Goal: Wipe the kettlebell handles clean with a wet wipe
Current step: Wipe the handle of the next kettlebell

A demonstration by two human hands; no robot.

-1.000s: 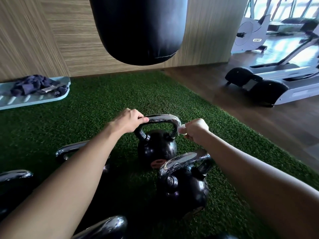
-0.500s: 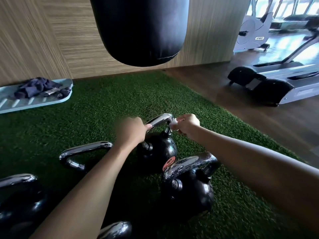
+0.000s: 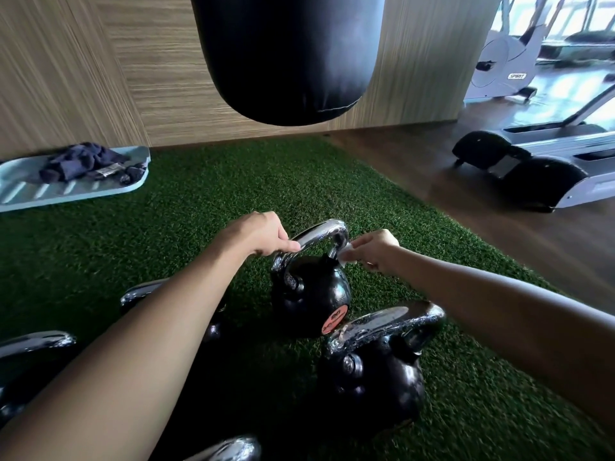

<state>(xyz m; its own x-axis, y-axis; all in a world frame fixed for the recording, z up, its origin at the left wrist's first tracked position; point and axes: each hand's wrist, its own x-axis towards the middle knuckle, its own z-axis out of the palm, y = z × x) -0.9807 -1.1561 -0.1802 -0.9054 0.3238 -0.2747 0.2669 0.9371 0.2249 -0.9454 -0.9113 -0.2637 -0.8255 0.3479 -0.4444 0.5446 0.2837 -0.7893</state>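
Observation:
A black kettlebell (image 3: pixel 311 294) with a chrome handle (image 3: pixel 321 231) stands on the green turf, an orange label low on its side. My left hand (image 3: pixel 263 234) grips the left part of that handle. My right hand (image 3: pixel 374 249) pinches a white wet wipe (image 3: pixel 346 252) against the handle's right leg. A second black kettlebell (image 3: pixel 372 377) stands nearer me on the right, its chrome handle (image 3: pixel 386 322) untouched.
More kettlebells lie at the left (image 3: pixel 30 354) and the bottom edge (image 3: pixel 229 449), one partly under my left arm. A black punching bag (image 3: pixel 286 54) hangs above. A pale blue board (image 3: pixel 20 191) with dark cloth lies back left. A treadmill (image 3: pixel 532 168) stands on wooden floor at right.
The far kettlebell has turned, its label now facing me. My right hand with the wipe has slid from the handle's top corner down its right leg. My left hand still grips the handle.

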